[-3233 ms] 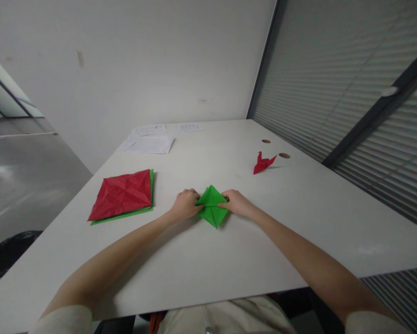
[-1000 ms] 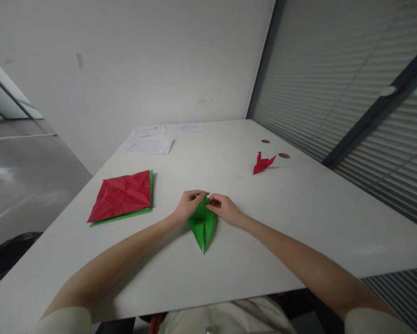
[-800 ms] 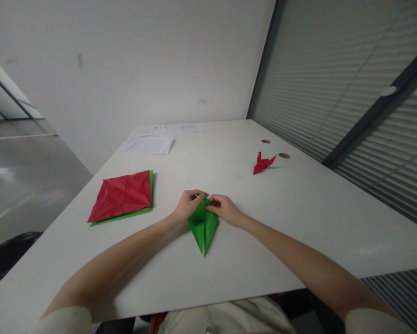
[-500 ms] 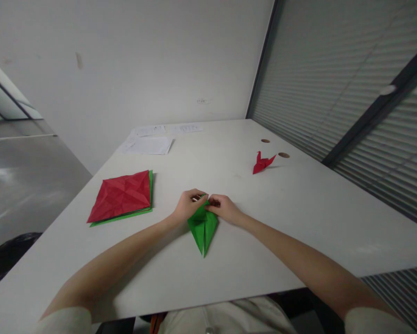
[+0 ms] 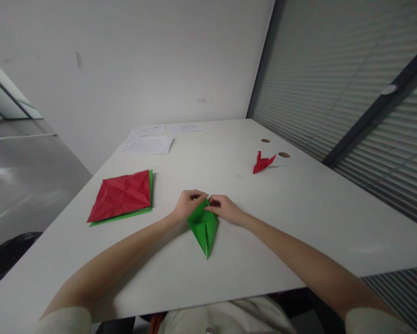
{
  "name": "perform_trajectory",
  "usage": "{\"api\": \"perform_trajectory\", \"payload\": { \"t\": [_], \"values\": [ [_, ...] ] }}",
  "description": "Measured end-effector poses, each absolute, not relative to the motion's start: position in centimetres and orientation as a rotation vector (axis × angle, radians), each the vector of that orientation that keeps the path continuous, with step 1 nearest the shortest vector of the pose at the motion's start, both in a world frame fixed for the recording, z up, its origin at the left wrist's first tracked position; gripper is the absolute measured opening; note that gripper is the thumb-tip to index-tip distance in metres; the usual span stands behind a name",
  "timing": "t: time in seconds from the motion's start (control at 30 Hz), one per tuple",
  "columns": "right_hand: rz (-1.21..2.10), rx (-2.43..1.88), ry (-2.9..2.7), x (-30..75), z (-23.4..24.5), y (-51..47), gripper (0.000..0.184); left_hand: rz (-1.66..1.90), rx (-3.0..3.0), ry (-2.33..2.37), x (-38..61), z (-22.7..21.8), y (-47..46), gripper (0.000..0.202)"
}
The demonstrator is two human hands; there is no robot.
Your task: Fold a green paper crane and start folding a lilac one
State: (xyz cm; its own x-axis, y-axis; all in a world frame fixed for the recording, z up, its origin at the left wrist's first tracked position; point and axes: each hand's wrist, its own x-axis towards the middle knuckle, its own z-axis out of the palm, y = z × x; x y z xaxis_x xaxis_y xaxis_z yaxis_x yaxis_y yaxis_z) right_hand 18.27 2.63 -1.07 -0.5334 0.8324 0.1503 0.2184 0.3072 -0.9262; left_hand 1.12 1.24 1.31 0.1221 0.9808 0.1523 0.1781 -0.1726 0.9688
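A green folded origami paper, shaped like a kite with a slit down its lower half, lies at the front of the white table, its long point toward me. My left hand pinches its upper left edge near the far tip. On the upper right edge my right hand is closed, thumb and fingers gripping the paper. Both hands' fingertips nearly meet at the top, and they partly cover the far corner.
To the left lies a stack of creased red and green sheets. A red origami crane stands at the right, near two round holes in the table. Printed papers lie at the back left, by the wall. Blinds line the right side.
The lower point of the green paper has swung slightly to the right, and its slit looks narrower. Both hands stay almost in place at the top.
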Motion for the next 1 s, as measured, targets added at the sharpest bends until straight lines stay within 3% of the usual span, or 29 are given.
{"api": "perform_trajectory", "payload": {
  "t": [0.33, 1.0],
  "values": [
    [1.318, -0.915, -1.808, 18.1, -1.0, 2.6, 0.030, 1.046, 1.220, 1.039, 0.9, 0.7, 1.4, 0.039],
    [1.361, -0.950, -1.758, 18.3, -1.2, 2.9, 0.024, 1.044, 1.129, 1.038, 0.9, 0.0, 1.6, 0.034]
  ]
}}
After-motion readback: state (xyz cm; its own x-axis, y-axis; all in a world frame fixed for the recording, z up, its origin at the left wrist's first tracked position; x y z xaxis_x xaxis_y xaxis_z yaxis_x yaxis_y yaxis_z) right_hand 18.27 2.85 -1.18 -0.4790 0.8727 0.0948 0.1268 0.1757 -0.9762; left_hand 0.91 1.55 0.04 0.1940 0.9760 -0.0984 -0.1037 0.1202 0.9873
